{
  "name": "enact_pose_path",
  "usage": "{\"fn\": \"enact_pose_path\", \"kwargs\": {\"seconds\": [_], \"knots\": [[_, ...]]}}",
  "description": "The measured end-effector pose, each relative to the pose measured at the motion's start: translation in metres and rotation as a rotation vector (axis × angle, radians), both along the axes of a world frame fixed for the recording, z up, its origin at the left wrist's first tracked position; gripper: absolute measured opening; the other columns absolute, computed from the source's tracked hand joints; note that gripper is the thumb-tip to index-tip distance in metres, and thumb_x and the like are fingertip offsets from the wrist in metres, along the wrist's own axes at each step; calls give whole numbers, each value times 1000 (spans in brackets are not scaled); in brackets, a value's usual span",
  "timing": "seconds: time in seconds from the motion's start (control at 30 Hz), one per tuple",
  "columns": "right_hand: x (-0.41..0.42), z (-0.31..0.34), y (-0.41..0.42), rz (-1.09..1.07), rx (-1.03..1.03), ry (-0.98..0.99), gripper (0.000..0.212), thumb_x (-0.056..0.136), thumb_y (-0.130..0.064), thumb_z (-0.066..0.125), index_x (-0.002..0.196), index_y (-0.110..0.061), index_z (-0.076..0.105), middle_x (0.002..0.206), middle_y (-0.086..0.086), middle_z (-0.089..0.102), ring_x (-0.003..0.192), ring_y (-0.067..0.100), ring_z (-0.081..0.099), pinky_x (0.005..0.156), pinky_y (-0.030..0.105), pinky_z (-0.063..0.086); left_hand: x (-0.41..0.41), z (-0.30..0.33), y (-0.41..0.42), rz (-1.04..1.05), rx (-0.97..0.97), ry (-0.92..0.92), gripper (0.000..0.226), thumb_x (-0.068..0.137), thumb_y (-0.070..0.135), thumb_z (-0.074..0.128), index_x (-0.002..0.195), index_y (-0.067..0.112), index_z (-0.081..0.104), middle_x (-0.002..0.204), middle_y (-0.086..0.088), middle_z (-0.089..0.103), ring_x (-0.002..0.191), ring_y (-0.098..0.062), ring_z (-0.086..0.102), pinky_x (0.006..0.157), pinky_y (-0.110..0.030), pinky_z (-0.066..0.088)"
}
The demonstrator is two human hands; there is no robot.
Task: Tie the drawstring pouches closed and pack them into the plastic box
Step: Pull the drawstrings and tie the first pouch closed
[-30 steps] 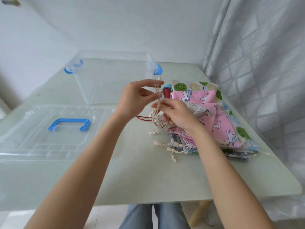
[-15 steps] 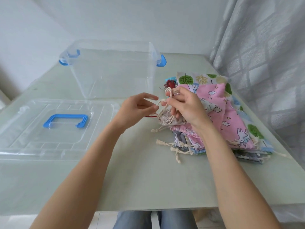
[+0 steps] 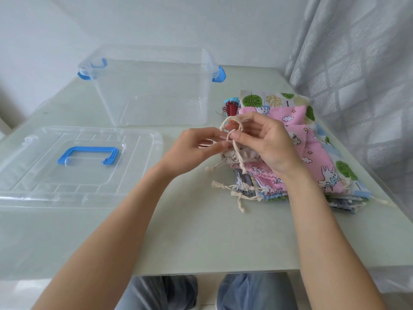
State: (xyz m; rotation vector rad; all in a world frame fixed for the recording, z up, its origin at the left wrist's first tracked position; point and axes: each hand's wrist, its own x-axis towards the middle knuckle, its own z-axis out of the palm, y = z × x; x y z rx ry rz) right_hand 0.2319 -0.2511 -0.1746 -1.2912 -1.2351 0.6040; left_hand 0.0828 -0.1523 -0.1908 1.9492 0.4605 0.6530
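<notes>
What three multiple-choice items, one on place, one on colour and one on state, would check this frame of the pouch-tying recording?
1. Where is the lid?
A. on the box
B. flat on the table, nearer the person than the box
C. under the pouches

2. What colour is the lid's handle?
A. red
B. green
C. blue

3. What is inside the plastic box?
A. nothing visible
B. one pouch
C. several pouches

Key: 1 B, the lid lies apart from the box. 2 C, the handle is blue. 3 A, the pile of pouches lies beside the box, while both hands pinch a cream drawstring.
</notes>
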Motion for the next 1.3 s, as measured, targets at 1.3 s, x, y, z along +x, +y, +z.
{"fn": "enact_pose_path", "kwargs": {"seconds": [1.3], "knots": [[24, -5, -26, -370, -70, -193, 11, 81, -9, 70, 88, -17, 71, 86, -3, 69, 78, 10, 64, 71, 25, 55, -14, 1, 15, 348, -425, -263, 19, 95, 9, 47, 77, 15, 48, 76, 1, 65, 59, -10, 61, 60, -24, 52]]}}
